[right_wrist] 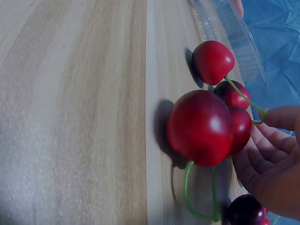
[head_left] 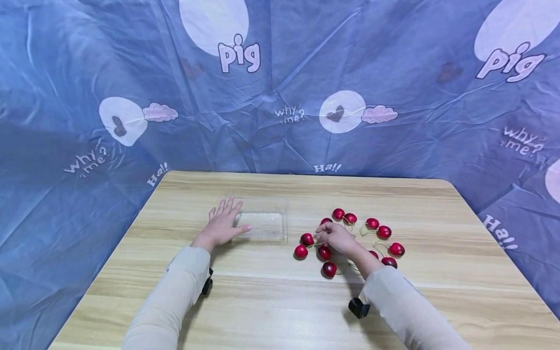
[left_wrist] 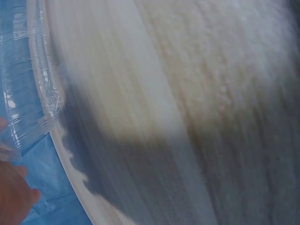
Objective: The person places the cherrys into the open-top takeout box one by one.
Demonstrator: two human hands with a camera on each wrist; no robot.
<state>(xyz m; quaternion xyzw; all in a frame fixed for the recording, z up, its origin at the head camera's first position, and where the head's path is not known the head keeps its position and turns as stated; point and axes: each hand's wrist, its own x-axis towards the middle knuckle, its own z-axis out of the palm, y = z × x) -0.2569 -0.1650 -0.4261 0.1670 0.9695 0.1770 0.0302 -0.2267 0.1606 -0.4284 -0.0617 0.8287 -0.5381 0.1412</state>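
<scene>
Twelve cherries can be counted; there is also one box, one tabletop and two wrist cameras.

Glossy and smooth on the red cherries. Clear, shiny plastic, ribbed along the walls, in the container. Light wood grain with a faint sheen across the table. Creased, faintly shiny cloth in the blue backdrop; matt cloth in the sleeves.

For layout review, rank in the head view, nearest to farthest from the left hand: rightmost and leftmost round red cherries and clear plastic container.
1. Clear plastic container, beside the left hand
2. Leftmost round red cherry, right of the container
3. Rightmost round red cherry, past the right hand
</scene>
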